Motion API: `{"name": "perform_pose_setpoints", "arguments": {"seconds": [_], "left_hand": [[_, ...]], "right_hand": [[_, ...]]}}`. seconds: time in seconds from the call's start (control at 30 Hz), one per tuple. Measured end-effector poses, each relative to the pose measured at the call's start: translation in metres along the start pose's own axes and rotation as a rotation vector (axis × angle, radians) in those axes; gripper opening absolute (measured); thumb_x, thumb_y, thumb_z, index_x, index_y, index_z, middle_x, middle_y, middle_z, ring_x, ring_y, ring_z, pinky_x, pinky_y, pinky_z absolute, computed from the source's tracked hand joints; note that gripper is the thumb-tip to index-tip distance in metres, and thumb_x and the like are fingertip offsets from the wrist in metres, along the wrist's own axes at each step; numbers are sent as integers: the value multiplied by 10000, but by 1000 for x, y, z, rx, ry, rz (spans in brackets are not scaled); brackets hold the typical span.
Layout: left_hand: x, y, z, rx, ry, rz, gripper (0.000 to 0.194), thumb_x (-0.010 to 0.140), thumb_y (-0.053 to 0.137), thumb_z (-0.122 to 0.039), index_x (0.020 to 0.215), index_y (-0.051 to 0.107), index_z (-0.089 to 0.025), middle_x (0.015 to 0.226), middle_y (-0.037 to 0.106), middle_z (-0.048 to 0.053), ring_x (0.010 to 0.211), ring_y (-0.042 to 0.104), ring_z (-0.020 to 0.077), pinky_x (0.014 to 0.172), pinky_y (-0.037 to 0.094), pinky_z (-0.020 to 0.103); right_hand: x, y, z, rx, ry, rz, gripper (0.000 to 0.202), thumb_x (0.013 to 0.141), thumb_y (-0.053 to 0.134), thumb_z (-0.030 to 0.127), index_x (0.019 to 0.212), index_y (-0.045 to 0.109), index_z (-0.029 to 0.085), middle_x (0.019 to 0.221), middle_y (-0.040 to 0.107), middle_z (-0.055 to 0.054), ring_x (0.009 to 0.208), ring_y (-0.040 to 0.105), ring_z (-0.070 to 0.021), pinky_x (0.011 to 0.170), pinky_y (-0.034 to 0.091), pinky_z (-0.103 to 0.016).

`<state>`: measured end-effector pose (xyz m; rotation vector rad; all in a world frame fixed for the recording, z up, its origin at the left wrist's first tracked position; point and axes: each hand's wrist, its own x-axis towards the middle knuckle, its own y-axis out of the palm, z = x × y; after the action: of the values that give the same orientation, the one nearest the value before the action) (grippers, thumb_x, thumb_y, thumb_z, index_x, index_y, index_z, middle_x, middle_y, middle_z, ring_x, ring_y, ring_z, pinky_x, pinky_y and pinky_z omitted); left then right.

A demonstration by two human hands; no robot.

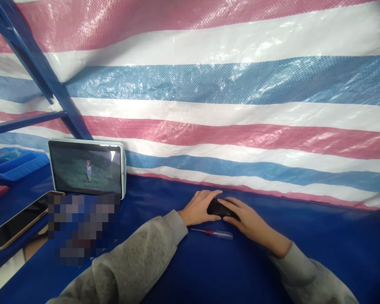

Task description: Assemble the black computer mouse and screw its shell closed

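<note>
A black computer mouse point(222, 208) rests on or just above the blue tabletop, with a hand at each end of it. My left hand point(200, 207) grips its left end between thumb and fingers. Around the right end, the thumb and fingers of my right hand point(247, 216) are closed, covering part of its top. Just below both hands lies a small screwdriver point(218, 234) with a clear handle and a red collar, its thin tip pointing left. Neither hand touches it.
A tablet point(87, 168) playing a video stands at the left against the striped sheet point(209, 84). Nearby lie a phone point(22, 219) and a blue divided tray point(22, 165). Pixelation hides an area in front of the tablet. A blue metal frame point(34, 55) rises at the upper left.
</note>
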<state>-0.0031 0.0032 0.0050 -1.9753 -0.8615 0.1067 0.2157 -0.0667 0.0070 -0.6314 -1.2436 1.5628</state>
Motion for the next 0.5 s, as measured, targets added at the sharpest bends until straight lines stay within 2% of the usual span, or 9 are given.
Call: {"name": "perform_pose_setpoints", "arguments": {"seconds": [0.13, 0.27, 0.4, 0.5], "left_hand": [[0, 0, 1, 5, 14, -2, 824, 747, 776, -417, 1432, 335, -293, 1340, 526, 83, 1225, 498, 286, 1047, 364, 456], [-1, 1, 0, 28, 2, -8, 809, 752, 763, -424, 1429, 341, -289, 1343, 531, 85, 1224, 501, 290, 1044, 365, 457], [-1, 1, -2, 46, -29, -66, 762, 758, 749, -457, 1402, 389, -266, 1321, 560, 84, 1208, 520, 287, 1050, 370, 446], [-2, 1, -2, 35, -65, -132, 671, 814, 688, -495, 1379, 424, -248, 1227, 625, 71, 1162, 559, 266, 1051, 381, 431]], "right_hand": [[1, 0, 3, -5, -9, -27, 491, 912, 506, 392, 1390, 509, 279, 1355, 568, -126, 1214, 561, -296, 1012, 468, -508], [0, -3, 1, 43, 7, 22, 525, 890, 536, 368, 1406, 481, 290, 1392, 533, -102, 1238, 542, -273, 1040, 453, -474], [0, -10, -4, 92, 17, 35, 644, 824, 556, 223, 1449, 410, 264, 1446, 468, -92, 1277, 510, -247, 1080, 421, -435], [1, -15, -5, 114, -1, -40, 609, 811, 512, 159, 1415, 455, 219, 1397, 526, -108, 1248, 541, -241, 1078, 424, -438]]}}
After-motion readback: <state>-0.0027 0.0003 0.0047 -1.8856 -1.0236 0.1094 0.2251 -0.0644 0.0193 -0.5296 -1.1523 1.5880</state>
